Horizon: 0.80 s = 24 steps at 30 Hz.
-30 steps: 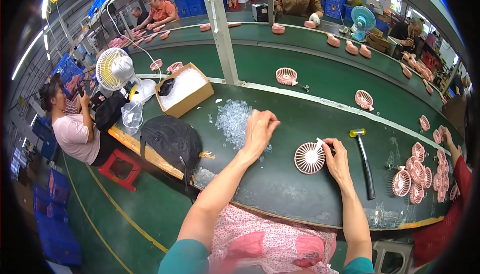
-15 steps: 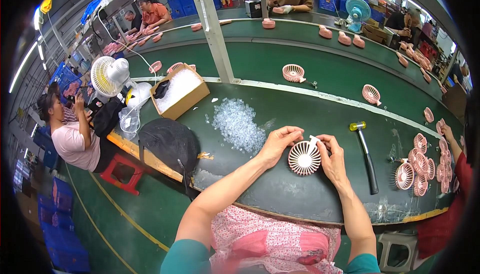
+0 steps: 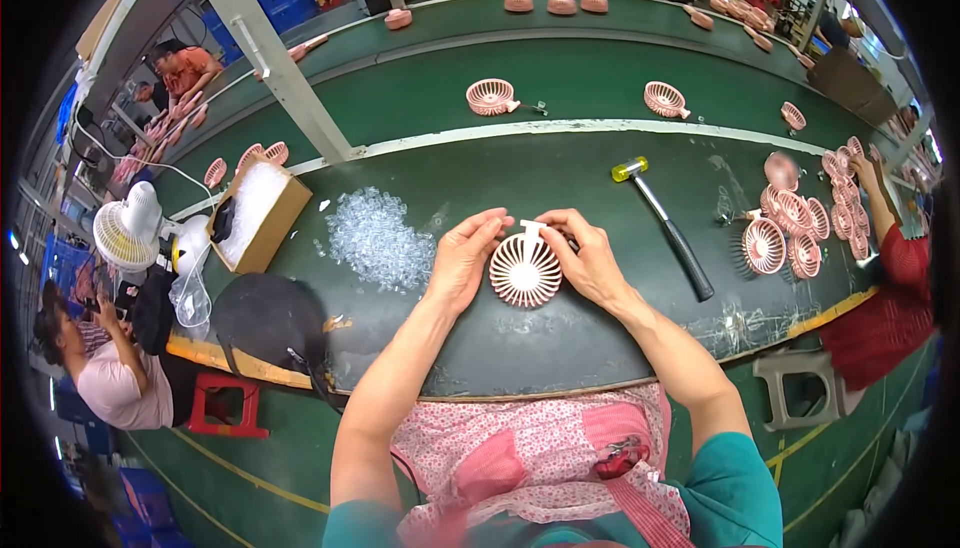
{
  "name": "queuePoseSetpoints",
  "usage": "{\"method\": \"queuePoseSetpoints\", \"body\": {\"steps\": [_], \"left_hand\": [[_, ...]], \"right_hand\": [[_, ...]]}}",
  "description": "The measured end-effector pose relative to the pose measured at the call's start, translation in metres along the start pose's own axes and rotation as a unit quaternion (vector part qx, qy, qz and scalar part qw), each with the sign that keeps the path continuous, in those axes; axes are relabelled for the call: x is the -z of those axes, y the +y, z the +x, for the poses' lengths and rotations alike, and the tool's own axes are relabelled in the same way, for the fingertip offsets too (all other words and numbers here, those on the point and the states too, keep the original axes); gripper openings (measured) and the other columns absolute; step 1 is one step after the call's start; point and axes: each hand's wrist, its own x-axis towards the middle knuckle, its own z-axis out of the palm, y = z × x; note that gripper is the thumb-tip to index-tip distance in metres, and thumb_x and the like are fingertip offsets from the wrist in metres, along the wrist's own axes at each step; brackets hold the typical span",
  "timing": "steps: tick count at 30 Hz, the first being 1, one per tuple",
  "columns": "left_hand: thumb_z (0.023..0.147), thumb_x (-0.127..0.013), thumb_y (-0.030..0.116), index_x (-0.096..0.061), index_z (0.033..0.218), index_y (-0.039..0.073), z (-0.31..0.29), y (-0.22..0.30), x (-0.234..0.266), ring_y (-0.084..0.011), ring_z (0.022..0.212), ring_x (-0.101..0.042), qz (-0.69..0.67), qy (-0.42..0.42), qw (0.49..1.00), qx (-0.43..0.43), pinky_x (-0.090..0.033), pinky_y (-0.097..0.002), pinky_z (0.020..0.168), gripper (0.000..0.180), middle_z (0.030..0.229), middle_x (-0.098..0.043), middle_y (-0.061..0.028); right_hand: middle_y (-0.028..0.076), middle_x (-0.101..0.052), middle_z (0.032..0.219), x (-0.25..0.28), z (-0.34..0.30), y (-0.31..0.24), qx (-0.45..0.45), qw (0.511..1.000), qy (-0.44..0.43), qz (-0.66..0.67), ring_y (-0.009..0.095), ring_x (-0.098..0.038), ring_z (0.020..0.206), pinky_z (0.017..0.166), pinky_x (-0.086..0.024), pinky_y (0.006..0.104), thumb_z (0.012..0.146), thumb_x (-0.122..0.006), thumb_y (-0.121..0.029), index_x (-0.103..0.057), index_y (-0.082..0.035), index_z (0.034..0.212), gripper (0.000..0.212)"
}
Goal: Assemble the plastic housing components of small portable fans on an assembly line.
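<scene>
A pink fan housing (image 3: pixel 526 272) with a round ribbed cage and short neck stands in front of me, low over the dark tabletop. My right hand (image 3: pixel 592 266) grips it at the neck and the cage's right edge. At the other side of the neck is my left hand (image 3: pixel 465 260), thumb and fingertips pinched together; whatever they hold is too small to make out. To the left lies a heap of small clear plastic pieces (image 3: pixel 378 240). A hammer (image 3: pixel 668 227) with a yellow head and black grip rests to the right.
Several pink fan housings (image 3: pixel 764 245) are piled at the right, near a co-worker's hand (image 3: pixel 868 176). A black bag (image 3: pixel 270 318), an open carton (image 3: pixel 277 228) and a white fan (image 3: pixel 130 228) stand left. Beyond runs a green conveyor (image 3: pixel 400 113) with more housings, beside a metal post (image 3: pixel 265 58).
My view has swung right, so the scene sits further left. Both hands stay at the fan housing, whose neck now points more straight away from me. A blurred pink housing shows above the right pile.
</scene>
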Motion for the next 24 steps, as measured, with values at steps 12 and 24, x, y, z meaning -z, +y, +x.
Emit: {"method": "queuePoseSetpoints", "body": {"steps": [12,24], "left_hand": [[0.095,-0.067,0.010,-0.069,0.118,-0.001,-0.005,-0.002,-0.017,-0.0122,0.092,-0.068,0.062,0.019,0.998,-0.004,-0.056,-0.0257,0.082,0.026,0.106,-0.073,-0.0091],[0.093,-0.069,0.009,-0.067,0.108,-0.002,-0.006,-0.005,-0.020,-0.0129,0.088,-0.068,0.142,-0.029,0.989,-0.023,-0.056,-0.0242,0.078,0.018,0.098,-0.072,-0.0100]], "right_hand": [[0.018,-0.072,0.096,-0.004,0.000,0.001,0.011,0.999,0.008,-0.043,0.032,-0.072,0.089,0.076,-0.056,0.0375,0.097,-0.061,-0.011,-0.061,0.002,0.109,0.018],[0.012,-0.073,0.090,0.005,0.001,-0.004,-0.040,0.998,-0.031,0.028,0.017,-0.071,0.084,0.074,-0.056,0.0291,0.096,-0.064,-0.007,-0.066,0.004,0.105,0.014]]}}
